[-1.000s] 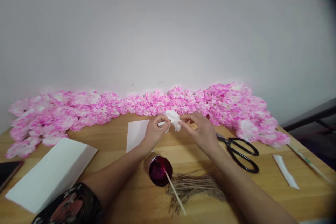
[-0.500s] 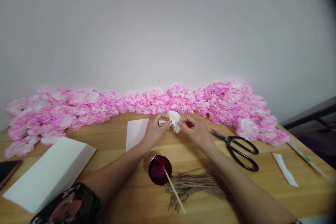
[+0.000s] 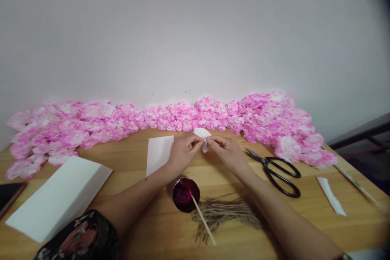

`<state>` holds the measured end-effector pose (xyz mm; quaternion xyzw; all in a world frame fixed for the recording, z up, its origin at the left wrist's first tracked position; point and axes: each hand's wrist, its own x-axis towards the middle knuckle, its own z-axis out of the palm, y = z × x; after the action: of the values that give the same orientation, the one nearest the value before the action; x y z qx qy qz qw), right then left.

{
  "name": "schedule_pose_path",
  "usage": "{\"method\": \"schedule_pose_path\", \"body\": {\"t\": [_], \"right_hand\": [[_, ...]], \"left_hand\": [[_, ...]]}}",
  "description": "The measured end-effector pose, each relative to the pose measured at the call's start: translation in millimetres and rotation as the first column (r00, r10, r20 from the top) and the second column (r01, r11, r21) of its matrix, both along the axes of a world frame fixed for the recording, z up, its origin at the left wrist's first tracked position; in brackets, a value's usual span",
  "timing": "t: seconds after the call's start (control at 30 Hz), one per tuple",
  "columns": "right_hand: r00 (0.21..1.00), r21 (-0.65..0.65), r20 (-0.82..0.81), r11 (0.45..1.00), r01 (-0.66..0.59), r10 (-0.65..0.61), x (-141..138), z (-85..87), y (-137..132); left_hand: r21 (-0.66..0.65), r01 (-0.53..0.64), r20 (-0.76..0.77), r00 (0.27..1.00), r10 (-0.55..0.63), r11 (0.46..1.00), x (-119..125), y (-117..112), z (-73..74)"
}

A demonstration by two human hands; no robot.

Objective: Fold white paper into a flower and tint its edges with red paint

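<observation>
My left hand [image 3: 183,152] and my right hand [image 3: 226,151] meet over the middle of the wooden table [image 3: 128,170], fingers pinched together. Between them they hold a small white tissue flower [image 3: 202,135], which is mostly covered by the fingertips. A flat white sheet [image 3: 158,153] lies just left of my left hand. Close in front of my wrists stands a small dark red cup [image 3: 185,194] with a wooden stick [image 3: 202,224] leaning out of it, beside a bundle of brown twine [image 3: 227,213].
A long row of pink paper flowers [image 3: 170,120] lines the wall at the table's back. Black scissors [image 3: 276,169] lie to the right, a stack of white tissue [image 3: 59,197] to the left. A white strip [image 3: 330,197] and a thin stick [image 3: 356,186] lie at far right.
My hands have closed in on each other, and the white tissue flower is now squeezed smaller and more hidden between the fingers. My right hand shifted slightly left.
</observation>
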<state>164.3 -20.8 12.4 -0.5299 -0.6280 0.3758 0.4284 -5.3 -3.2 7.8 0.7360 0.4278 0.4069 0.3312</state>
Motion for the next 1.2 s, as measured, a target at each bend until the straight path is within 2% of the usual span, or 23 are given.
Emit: {"method": "schedule_pose_path", "body": {"t": [0.2,0.43,0.6,0.9,1.2], "right_hand": [[0.999,0.024,0.047,1.0,-0.006,0.005,-2.8,3.1,-3.7],[0.99,0.087,0.135,0.996,0.025,-0.037,-8.3,4.0,-7.6],[0.991,0.099,0.128,0.995,0.021,-0.034,-10.0,2.8,-7.6],[0.993,0.092,0.115,0.995,0.03,-0.041,-9.3,3.2,-6.7],[0.984,0.126,0.151,0.989,0.076,-0.095,-8.7,2.3,-5.6]], "left_hand": [[-0.006,-0.046,-0.008,0.999,0.046,0.999,-1.0,4.0,-5.0],[0.073,-0.068,-0.05,0.996,0.071,0.995,-1.2,2.1,-3.7],[0.096,-0.093,-0.061,0.993,0.099,0.991,0.2,1.2,-3.7],[-0.004,-0.045,0.029,0.999,0.045,0.999,1.0,1.1,-3.0],[-0.023,-0.031,0.054,0.998,0.032,0.999,1.5,0.6,-2.7]]}}
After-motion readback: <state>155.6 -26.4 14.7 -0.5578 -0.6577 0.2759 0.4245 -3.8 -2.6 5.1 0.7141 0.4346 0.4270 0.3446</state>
